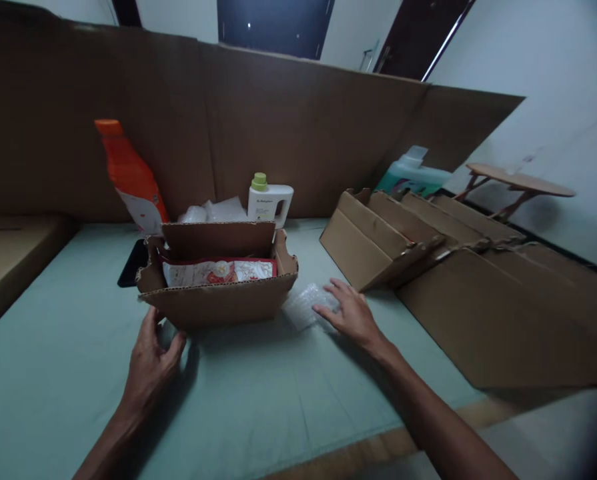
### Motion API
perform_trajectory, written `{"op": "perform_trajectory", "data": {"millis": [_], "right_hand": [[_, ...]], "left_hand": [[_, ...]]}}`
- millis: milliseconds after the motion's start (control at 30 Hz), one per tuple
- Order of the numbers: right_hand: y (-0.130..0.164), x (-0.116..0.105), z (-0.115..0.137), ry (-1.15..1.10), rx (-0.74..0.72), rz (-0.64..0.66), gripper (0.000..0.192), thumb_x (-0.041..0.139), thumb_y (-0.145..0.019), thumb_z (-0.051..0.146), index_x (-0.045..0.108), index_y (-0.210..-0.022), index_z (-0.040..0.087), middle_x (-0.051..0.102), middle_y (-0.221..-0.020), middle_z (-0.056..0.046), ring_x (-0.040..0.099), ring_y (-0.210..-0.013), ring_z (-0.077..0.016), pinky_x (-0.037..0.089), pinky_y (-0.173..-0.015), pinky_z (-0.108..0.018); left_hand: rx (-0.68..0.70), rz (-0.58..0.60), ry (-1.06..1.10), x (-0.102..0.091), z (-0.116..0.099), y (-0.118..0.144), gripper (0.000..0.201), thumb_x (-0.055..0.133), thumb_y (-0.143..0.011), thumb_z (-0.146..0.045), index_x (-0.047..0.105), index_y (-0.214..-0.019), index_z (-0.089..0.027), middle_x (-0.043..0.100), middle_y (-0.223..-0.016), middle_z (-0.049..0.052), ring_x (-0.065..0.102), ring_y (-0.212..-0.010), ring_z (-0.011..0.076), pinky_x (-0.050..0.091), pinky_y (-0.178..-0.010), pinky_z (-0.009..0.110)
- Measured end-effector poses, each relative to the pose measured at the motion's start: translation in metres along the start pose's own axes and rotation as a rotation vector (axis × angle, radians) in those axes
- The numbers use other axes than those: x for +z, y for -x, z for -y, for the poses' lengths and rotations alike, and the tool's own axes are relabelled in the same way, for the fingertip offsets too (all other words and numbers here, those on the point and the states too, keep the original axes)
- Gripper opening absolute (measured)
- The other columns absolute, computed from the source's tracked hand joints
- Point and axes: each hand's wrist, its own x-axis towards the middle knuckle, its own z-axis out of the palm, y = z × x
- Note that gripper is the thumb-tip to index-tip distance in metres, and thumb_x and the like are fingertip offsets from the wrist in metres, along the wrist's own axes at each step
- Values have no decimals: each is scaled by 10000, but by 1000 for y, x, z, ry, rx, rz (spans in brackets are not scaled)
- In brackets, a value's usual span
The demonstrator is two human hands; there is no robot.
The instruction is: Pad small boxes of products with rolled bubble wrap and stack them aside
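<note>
Since the bubble wrap (303,308) lies low, the right hand (354,318) is wide, maybe to reach it; the wide left hand (151,363) curves beside the cardboard box (223,307).

Nothing reads with certainty: the dark lettering on the white bottle (261,205) behind the open cardboard box (228,305) is too small, and the print on the packet (193,274) inside that box stays illegible.

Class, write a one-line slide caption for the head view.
Left hand beside an open cardboard box, right hand at some bubble wrap, a white bottle behind.
</note>
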Motion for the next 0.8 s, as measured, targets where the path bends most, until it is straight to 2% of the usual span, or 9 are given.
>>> {"op": "perform_trajectory", "data": {"millis": [67, 133, 267, 333, 433, 533, 600, 667, 800], "right_hand": [[6, 0, 10, -10, -39, 22, 185, 610, -851, 363, 706, -804, 212, 711, -1221, -154, 610, -1193, -363, 457, -962, -570], [20, -8, 27, -46, -79, 3, 178, 567, -870, 303, 664, -739, 230, 745, -1128, -107, 634, -1150, -319, 461, -950, -516], [57, -41, 71, -214, -113, 17, 160, 541, -894, 286, 613, -758, 240, 732, -865, -58, 674, -875, -237, 491, -822, -380], [69, -51, 97, -331, -124, 130, 154, 544, -888, 269, 600, -747, 243, 701, -785, -32, 652, -784, -206, 494, -748, -329], [76, -47, 140, -531, -167, 323, 130, 570, -863, 223, 628, -747, 231, 700, -768, -3, 641, -759, -174, 498, -716, -282], [76, -37, 168, -704, -212, 479, 89, 623, -862, 240, 701, -904, 234, 750, -902, 6, 668, -826, -165, 513, -701, -257], [74, -37, 168, -731, -206, 468, 153, 635, -879, 290, 712, -1003, 245, 759, -999, -7, 684, -906, -179, 532, -733, -268], [67, -42, 152, -692, -182, 329, 172, 620, -899, 323, 713, -1021, 245, 755, -1045, -30, 685, -969, -197, 543, -827, -310], [38, -40, 100, -561, -97, 58, 214, 607, -896, 357, 698, -1041, 229, 727, -1160, -79, 667, -1074, -240, 546, -899, -385]], "left_hand": [[-35, -35, 17, -10, -5, 4, 805, 581, -815, -510, 342, -1513, -188, 502, -1473, 185, 539, -1278, 351, 513, -615, 297], [-51, -108, 13, -25, -9, 17, 862, 608, -806, -551, 314, -1538, -203, 483, -1506, 180, 506, -1329, 375, 542, -644, 324], [70, -152, -14, -50, -20, 70, 673, 629, -854, -505, 436, -1471, -321, 552, -1466, 74, 537, -1325, 336, 528, -995, 478], [199, -21, -10, -46, -28, 101, 684, 663, -843, -481, 435, -1470, -329, 511, -1504, 79, 505, -1365, 336, 434, -1120, 529], [384, 240, 19, -21, -37, 133, 902, 770, -741, -481, 361, -1518, -273, 401, -1577, 150, 407, -1438, 377, 417, -1134, 549], [274, 255, 78, 1, -37, 133, 726, 634, -847, -416, 388, -1494, -195, 593, -1388, 182, 595, -1265, 319, 515, -1023, 480], [91, 188, 118, 0, -33, 117, 616, 518, -897, -372, 420, -1466, -156, 711, -1153, 142, 704, -1013, 254, 577, -841, 389], [-22, 165, 138, -12, -29, 94, 587, 524, -875, -410, 508, -1391, -130, 739, -991, 105, 708, -859, 231, 565, -708, 334], [-31, 242, 104, -37, -21, 56, 381, 560, -827, -480, 720, -974, -167, 735, -878, 88, 694, -845, 246, 551, -687, 326]]}}
